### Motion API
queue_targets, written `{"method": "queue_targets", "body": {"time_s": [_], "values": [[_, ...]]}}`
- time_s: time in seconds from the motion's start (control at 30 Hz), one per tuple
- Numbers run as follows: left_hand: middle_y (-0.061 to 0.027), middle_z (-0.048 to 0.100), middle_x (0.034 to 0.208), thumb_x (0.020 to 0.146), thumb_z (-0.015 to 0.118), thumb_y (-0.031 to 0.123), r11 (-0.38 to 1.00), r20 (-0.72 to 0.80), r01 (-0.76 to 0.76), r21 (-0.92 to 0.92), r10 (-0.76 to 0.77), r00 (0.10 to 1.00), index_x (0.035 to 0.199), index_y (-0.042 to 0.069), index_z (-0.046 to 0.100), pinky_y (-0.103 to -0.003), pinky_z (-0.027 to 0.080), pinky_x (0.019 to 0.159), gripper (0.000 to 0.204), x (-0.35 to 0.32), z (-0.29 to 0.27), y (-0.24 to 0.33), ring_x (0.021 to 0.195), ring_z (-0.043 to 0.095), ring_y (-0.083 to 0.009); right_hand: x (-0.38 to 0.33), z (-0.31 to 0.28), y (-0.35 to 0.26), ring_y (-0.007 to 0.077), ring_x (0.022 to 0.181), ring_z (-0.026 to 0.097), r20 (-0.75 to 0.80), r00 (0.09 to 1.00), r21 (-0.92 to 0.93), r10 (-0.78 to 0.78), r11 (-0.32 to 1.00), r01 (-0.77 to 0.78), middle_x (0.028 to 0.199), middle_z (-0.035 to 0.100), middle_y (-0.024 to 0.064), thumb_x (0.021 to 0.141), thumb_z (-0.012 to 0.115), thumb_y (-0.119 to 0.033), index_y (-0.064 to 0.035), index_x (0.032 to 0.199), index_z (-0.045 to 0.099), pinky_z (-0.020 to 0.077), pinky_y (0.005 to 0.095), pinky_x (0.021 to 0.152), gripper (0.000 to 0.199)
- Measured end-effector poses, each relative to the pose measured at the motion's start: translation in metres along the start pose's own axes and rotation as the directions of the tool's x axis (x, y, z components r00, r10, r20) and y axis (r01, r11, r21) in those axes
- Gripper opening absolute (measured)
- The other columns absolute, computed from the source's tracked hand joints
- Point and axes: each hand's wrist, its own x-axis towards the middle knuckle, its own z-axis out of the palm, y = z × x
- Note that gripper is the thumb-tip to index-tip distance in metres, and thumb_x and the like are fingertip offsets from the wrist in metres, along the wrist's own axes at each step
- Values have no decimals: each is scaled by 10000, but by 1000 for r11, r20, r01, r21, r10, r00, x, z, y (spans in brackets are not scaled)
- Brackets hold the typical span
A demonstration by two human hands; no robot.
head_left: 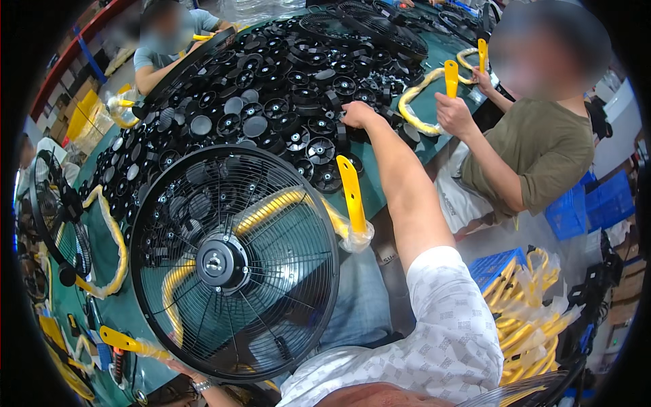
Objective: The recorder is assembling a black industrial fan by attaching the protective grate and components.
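In front of me stands a round black fan cage with a motor hub at its centre, tilted toward me. A yellow tubular stand in clear film runs behind it, with flat drilled end plates sticking out at either side. My left hand is at the cage's lower rim, by one end of the stand; its fingers are mostly hidden. Stretched across the table, my right hand dips into a heap of black round plastic parts. Its fingers are curled together among the parts; what they pinch is too small to make out.
On the right a person in an olive shirt holds a yellow stand. Another person works across the green table. A second fan stands left. Blue crate and bundled yellow tubes are at lower right.
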Motion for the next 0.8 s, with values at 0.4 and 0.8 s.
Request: {"method": "queue_targets", "body": {"time_s": [0.4, 0.8], "values": [[-267, 418, 1439, 1045, 288, 544, 999, -110, -36, 6, 37, 993, 1486, -85, 267, -421, 322, 1134, 768, 7, -37, -60, 1282, 450, -354, -42, -8, 1, 302, 1029, 663, -135, 983, 133, -121, 981, 139, 1073, 717, 127, 890, 626, -254, -149, 1142, 717, 509, 391, 933, 288], [-297, 506, 1324, 971, 608, 249, 841, -147, -195, 505, 307, 940, 1430, -103, 334, -464, 480, 984, 640, 0, -10, -27, 1137, 566, -415, -82, -21, 15, 126, 788, 679, -26, 993, 955, 115, 298, -10, 954, 713, 71, 935, 624, -123, -9, 1180, 663, 550, 241, 668, 274]]}}
